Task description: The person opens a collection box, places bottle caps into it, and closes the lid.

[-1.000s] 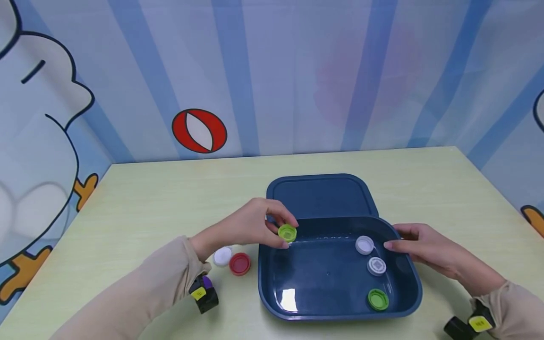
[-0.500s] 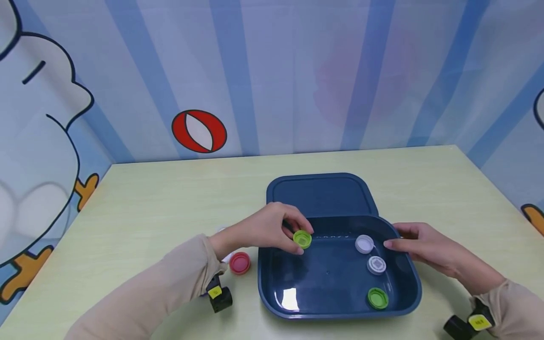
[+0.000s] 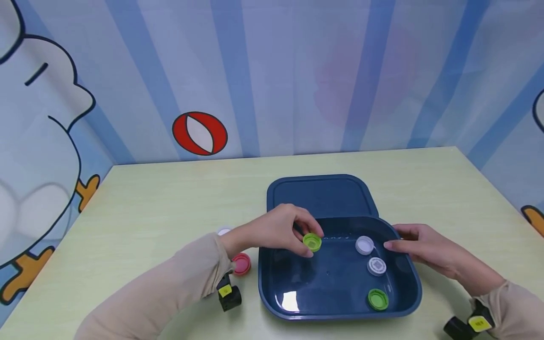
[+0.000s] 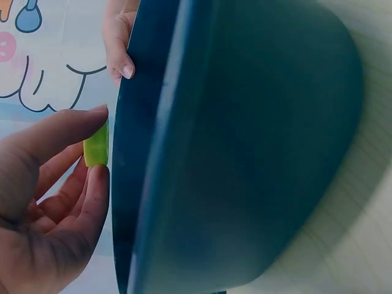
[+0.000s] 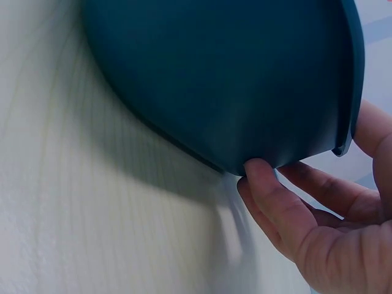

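Observation:
My left hand [image 3: 278, 229] pinches a light green bottle cap [image 3: 312, 242] between thumb and fingertips, above the left half of a dark blue plastic box [image 3: 327, 295]. In the left wrist view the green cap [image 4: 96, 146] shows edge-on beside the box rim. My right hand [image 3: 427, 245] grips the box's right rim, thumb over the inside; the right wrist view shows its fingers [image 5: 278, 202] against the outer wall. Inside the box, on the right, lie a white cap [image 3: 364, 245], another white cap with a printed top [image 3: 377, 266] and a darker green cap [image 3: 378, 299].
A red cap [image 3: 242, 264] sits on the table left of the box, partly behind the left wrist. Beyond it, a white cap [image 3: 224, 231] is mostly hidden by the arm. The dark blue lid [image 3: 320, 193] lies behind the box. A printed curtain backs the table.
My left hand has carried the light green cap rightward from the box's left rim to farther over the box. The right hand and the box have stayed put.

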Action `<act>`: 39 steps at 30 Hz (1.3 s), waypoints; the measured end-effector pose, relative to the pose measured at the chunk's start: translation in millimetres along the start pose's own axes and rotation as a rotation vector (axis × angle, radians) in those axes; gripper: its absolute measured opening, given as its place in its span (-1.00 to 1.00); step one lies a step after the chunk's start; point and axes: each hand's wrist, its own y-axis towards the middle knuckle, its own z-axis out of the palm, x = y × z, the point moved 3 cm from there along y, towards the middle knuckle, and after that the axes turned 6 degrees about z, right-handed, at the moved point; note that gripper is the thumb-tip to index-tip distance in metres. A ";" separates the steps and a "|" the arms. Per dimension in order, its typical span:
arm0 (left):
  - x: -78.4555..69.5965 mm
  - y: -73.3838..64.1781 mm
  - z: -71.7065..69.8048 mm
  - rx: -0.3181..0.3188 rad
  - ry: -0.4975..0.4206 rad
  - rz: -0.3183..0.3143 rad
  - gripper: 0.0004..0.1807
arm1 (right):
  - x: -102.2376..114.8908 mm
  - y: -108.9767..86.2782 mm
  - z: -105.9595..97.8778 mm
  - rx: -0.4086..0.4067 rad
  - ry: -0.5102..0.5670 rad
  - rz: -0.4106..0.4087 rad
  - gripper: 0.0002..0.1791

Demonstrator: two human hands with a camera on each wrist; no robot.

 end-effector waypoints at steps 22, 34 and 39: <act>-1.4 26.7 8.7 0.043 0.062 0.034 -0.64 | -0.8 1.5 0.5 0.022 0.031 -0.009 -0.35; -3.1 39.3 13.5 0.070 0.082 0.051 -0.65 | -2.0 -0.3 -2.3 0.013 0.037 0.003 -0.35; -8.4 42.9 12.1 0.078 0.075 0.062 -0.65 | -3.3 0.0 -4.3 0.010 0.034 -0.003 -0.35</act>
